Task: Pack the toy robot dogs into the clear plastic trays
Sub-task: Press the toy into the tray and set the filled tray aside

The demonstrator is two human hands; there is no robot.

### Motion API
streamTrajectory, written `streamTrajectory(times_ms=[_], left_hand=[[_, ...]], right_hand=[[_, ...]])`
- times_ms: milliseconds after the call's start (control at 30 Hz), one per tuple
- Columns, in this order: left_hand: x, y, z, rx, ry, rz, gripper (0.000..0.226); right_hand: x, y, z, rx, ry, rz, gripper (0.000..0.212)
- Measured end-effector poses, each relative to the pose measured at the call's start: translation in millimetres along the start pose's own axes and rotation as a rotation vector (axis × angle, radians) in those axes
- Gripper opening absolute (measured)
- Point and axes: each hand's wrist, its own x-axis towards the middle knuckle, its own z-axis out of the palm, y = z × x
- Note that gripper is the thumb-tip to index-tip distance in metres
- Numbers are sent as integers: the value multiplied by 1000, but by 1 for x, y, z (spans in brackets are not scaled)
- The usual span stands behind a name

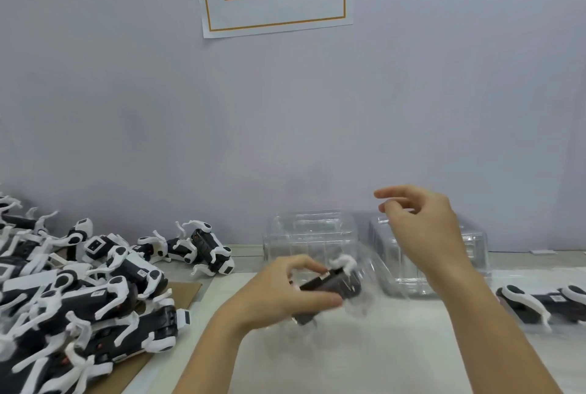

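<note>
Left hand [285, 292] has its grip clamped on a toy robot dog [329, 284], pushing it into a clear tray [364, 305] on the counter [364, 362]. Right hand [421, 228] hovers above, fingers loosely apart, holding nothing. Plenty left: a big dog pile [79, 292] waits at left, empty trays [310, 235] behind.

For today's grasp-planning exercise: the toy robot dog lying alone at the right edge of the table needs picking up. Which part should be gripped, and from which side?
Grip the lone toy dog across its dark body, coming from above. It lies on its side, so the body is the broadest firm part facing up, while its thin white legs splay outward and would probably twist or slip. The right hand, empty above the clear trays, is nearest.
</note>
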Motion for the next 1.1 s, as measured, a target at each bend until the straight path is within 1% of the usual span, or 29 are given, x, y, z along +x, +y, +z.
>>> streamTrajectory(times_ms=[100,133,167,200,233,267,300,333,367,400,433,467,500,567,633,667,700,800,900,967,1033,1100], left_hand=[[7,-3,18,397,-115,3,73],[9,-3,24,455,-150,17,78],[10,-4,29,469,-171,27,84],[10,-3,30,430,-165,31,87],[11,-3,30,337,-137,40,84],[12,-3,28,201,-94,79,70],[14,-2,25,59,4,144,47],[16,-3,21,-67,174,178,22],[18,-5,15,-177,391,150,13],[20,-8,8,-269,608,77,23],[21,-12,1,-366,778,-3,29],[21,-17,-6,-463,899,-68,30],[20,-21,-12,-533,982,-123,30],[18,-29,-23,-627,1076,-181,29],[17,-34,-31,-659,1103,-201,28],[16,-34,-31,-663,1095,-206,28],[17,-34,-30,-668,1079,-208,28],[20,-29,-25,-659,1034,-213,28],[21,-28,-21,-641,1014,-228,27],[22,-28,-20,-649,992,-233,26],[22,-29,-21,-652,979,-235,26],[22,-30,-21,-652,972,-237,26]], right_hand=[[-5,0,12,-46,-128,-9,28],[-8,0,17,-69,-181,-14,27],[-10,0,21,-95,-235,-18,27],[-12,1,25,-127,-283,-20,26],[-14,3,28,-163,-323,-19,25],[-15,4,31,-196,-356,-15,24],[-16,5,33,-222,-383,-10,23],[-18,6,35,-237,-405,-5,22],[-19,6,38,-242,-422,-1,21],[-22,5,41,-244,-443,2,21],[-26,3,46,-250,-474,2,20],[-31,2,53,-260,-520,-4,20],[-38,-1,61,-267,-584,-19,21],[-57,-4,83,-274,-759,-49,24],[-80,-5,105,-349,-943,-69,27],[-89,-4,112,-416,-987,-80,30],[-93,-4,115,-479,-985,-86,32],[-87,-4,106,-584,-900,-39,31],[-67,0,85,-779,-891,9,31],[-52,4,67,-854,-868,85,27],[-36,12,52,-859,-807,183,17],[-24,20,36,-886,-744,272,19]])
